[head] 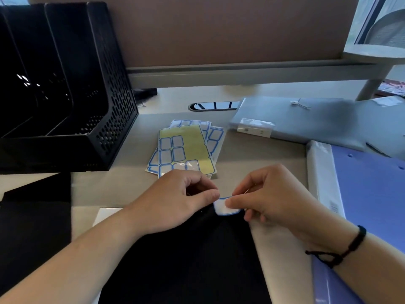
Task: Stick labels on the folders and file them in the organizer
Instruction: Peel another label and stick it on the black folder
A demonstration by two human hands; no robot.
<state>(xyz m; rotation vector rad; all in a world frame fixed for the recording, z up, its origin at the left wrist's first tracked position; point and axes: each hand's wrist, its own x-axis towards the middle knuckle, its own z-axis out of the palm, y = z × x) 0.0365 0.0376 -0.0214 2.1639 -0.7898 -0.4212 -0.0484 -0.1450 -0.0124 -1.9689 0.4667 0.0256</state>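
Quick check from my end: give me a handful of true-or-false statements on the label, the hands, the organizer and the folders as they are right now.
1. Both hands pinch one label at the black folder's top edge. True: the left hand and right hand both hold it.
2. The black organizer already holds folders. False: the slots in view look empty.
3. The label sheets lie beyond the hands. True.
4. The top sheet is full. False: much of it shows bare yellow backing.
5. The blue folder lies on the left. False: it lies right of the hands.
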